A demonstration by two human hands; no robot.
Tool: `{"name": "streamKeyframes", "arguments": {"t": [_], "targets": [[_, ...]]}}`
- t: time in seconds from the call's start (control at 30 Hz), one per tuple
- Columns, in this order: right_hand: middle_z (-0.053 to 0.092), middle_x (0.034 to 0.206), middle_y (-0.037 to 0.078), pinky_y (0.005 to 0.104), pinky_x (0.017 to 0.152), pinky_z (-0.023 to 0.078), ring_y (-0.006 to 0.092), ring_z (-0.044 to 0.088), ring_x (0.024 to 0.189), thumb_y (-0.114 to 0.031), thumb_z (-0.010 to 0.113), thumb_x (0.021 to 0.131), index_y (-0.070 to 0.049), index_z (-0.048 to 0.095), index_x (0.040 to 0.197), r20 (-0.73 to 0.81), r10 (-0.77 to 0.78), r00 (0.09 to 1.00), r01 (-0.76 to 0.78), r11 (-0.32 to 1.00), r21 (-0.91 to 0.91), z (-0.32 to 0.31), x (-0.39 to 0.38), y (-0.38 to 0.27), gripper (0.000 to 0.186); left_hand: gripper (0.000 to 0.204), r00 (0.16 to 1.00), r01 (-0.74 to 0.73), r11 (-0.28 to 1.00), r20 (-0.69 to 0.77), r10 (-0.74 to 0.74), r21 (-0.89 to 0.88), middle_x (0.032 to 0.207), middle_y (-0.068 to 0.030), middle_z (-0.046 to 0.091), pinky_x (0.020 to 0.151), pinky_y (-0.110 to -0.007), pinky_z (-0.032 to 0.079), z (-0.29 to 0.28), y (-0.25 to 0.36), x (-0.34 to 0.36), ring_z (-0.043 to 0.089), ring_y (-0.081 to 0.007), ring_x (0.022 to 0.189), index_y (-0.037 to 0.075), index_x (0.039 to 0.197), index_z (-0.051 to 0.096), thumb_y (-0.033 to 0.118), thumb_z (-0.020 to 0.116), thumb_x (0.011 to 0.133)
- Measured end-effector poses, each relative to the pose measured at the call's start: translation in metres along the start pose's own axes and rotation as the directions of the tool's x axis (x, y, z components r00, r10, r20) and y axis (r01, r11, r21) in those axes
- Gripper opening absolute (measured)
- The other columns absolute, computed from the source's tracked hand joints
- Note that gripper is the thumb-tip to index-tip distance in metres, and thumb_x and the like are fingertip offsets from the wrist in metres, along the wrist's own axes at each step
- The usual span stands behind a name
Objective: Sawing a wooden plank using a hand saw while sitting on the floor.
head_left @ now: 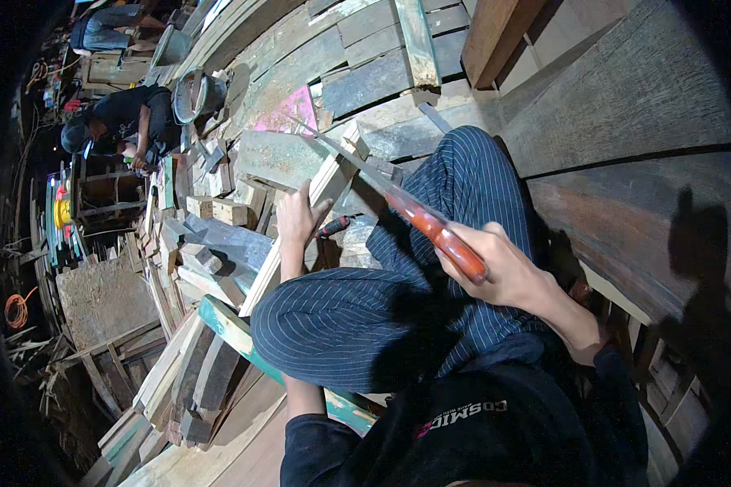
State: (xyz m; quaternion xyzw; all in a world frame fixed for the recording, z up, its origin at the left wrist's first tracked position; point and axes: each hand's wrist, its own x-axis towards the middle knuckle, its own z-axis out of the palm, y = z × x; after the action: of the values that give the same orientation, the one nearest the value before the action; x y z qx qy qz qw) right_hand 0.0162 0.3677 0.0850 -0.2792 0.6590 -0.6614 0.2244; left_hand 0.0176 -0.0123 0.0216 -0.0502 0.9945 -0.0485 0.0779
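Observation:
My right hand (pixel 495 264) is closed round the glossy reddish-brown handle of a long knife (pixel 434 231). Its narrow blade points away to the upper left and passes over the far end of a pale wooden batten (pixel 333 172); I cannot tell if the edge touches the wood. Left of my bent knees, my left hand (pixel 296 217) grips that batten, which slants up and away from beside my left knee. A tool with a red and black handle (pixel 333 226) lies just right of my left hand, its far part hidden.
Wood offcuts (pixel 223 209) are heaped on the left. A green-painted beam (pixel 227 329) lies by my left knee. Plank walling (pixel 625 154) rises close on my right. Beyond the batten lies a pink sheet (pixel 291 112). Another person (pixel 126 122) works at far left near a bucket (pixel 199 96).

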Motion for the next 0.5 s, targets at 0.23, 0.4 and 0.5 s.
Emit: {"name": "streamKeyframes", "arguments": {"t": [0.23,0.4,0.5], "targets": [[0.061,0.070,0.021,0.0410,0.057,0.047,0.0397,0.063,0.063,0.001,0.065,0.079,0.003,0.057,0.094,0.041,0.003,0.999,-0.003,1.000,-0.013,0.005,0.015,0.003,0.018,0.067,1.000,-0.016,1.000,0.001,0.016,0.002,0.073,-0.0254,0.066,0.067,-0.048,0.052,0.011,-0.003,0.005,0.066,-0.0405,0.071,-0.006,0.116,0.063,0.049,0.075,0.079],[0.061,0.071,0.025,0.0435,0.059,0.048,0.0401,0.065,0.066,0.000,0.062,0.079,0.006,0.056,0.092,0.056,0.024,0.998,-0.026,0.999,0.038,0.013,0.032,-0.009,0.015,0.063,0.995,-0.072,0.997,-0.066,0.073,0.018,0.079,-0.0270,0.067,0.069,-0.050,0.053,0.013,-0.016,0.002,0.066,-0.0447,0.076,-0.004,0.120,0.059,0.043,0.075,0.081],[0.057,0.064,0.018,0.0368,0.052,0.044,0.0234,0.057,0.050,-0.002,0.064,0.086,0.005,0.059,0.089,-0.109,-0.071,0.991,0.072,0.997,0.005,0.033,0.063,0.032,0.010,0.057,0.997,-0.002,0.996,0.076,0.008,-0.084,0.080,-0.0271,0.067,0.071,-0.051,0.052,0.008,0.019,-0.003,0.065,-0.0457,0.079,0.000,0.120,0.060,0.039,0.075,0.082]]}}
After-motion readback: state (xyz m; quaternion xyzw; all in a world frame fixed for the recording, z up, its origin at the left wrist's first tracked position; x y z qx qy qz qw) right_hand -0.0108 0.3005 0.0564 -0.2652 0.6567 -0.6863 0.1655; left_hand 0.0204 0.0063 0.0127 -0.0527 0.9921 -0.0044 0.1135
